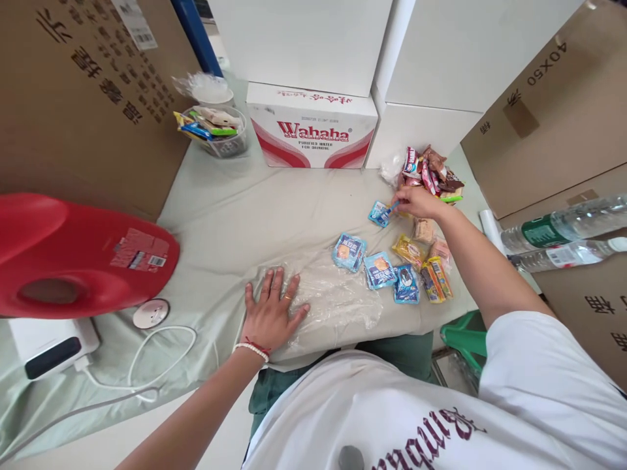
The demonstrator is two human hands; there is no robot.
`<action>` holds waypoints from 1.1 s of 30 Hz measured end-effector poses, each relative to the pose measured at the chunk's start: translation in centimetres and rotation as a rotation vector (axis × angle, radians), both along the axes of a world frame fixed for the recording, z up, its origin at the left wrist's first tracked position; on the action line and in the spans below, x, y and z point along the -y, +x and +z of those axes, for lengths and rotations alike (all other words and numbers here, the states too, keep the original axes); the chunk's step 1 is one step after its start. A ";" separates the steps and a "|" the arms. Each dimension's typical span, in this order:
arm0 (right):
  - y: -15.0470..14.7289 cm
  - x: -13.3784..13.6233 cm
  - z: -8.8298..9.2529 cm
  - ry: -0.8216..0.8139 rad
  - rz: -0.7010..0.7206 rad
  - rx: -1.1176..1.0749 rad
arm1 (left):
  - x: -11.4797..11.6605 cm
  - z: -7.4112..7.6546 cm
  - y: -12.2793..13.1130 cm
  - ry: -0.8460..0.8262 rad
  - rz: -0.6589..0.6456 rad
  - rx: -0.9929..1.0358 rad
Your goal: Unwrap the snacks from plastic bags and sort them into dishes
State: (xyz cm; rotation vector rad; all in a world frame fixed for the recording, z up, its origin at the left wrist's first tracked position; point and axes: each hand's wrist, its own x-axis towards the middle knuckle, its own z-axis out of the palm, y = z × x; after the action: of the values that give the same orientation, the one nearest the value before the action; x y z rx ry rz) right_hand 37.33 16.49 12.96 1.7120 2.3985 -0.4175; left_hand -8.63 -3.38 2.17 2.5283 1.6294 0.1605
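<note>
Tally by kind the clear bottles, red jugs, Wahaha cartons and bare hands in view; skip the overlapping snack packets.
Clear bottles: 2 (upper bottle, lower bottle)
Red jug: 1
Wahaha carton: 1
Bare hands: 2 (left hand, right hand)
Total: 6

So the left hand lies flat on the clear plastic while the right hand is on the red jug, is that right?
Not quite: the right hand pinches a blue packet, away from the red jug, as the head view shows. The left hand does lie flat on the clear plastic.
</note>
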 end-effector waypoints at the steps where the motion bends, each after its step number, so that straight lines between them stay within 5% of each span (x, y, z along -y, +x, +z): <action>1: -0.2 -0.7 0.0 -0.010 -0.028 -0.031 | 0.0 0.0 0.0 0.001 0.002 0.002; 5: -2.1 -2.9 -1.0 -0.147 -0.087 0.153 | 0.0 0.0 0.1 -0.004 0.004 0.025; 9: -4.0 -4.2 -2.1 -0.088 -0.081 0.286 | -0.1 0.1 0.1 -0.002 0.007 0.017; 14: -5.4 -4.7 -2.6 -0.100 0.343 0.290 | -0.1 0.1 0.1 -0.008 0.012 0.023; 17: -5.8 -4.8 -2.9 -0.080 0.391 0.370 | -0.1 0.1 0.0 -0.023 0.010 0.053; 23: -5.2 -5.0 -0.6 0.009 0.345 0.324 | -0.1 -0.1 0.0 -0.008 0.008 0.052; 28: -8.6 -0.7 3.7 0.299 0.068 -0.109 | 0.1 -0.1 0.4 -0.033 0.015 0.067; 31: -13.5 5.2 4.1 0.191 0.174 -0.284 | 0.0 -0.1 0.3 -0.053 0.015 0.096; 33: -16.9 9.6 2.7 0.099 0.254 -0.303 | 0.0 0.0 0.1 -0.065 0.020 0.122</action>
State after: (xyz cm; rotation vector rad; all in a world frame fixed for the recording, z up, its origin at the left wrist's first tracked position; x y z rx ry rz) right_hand 20.48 6.85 15.70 1.4391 2.8507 -0.5635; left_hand -8.51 -3.35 2.19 2.4046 1.5881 0.2540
